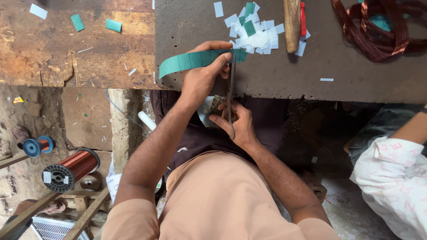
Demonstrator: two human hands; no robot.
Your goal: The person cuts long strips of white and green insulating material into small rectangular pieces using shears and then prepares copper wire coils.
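Note:
My left hand (202, 75) pinches a long green paper strip (187, 61) at the near edge of a grey slab worktop (275, 71). The strip curves off to the left, over the slab's corner. My right hand (238, 122) grips the handles of a pair of scissors (231, 93) just below the slab's edge. The blades point away from me and meet the strip near its right end. A heap of small white and green cut pieces (255, 33) lies on the slab just beyond the blades.
A wooden handle (292, 22) with a red tool beside it lies on the slab, and a coil of copper wire (378, 31) sits at the far right. Copper wire spools (66, 171) stand on a rack at the lower left. Another person's sleeve (391, 178) is at the right.

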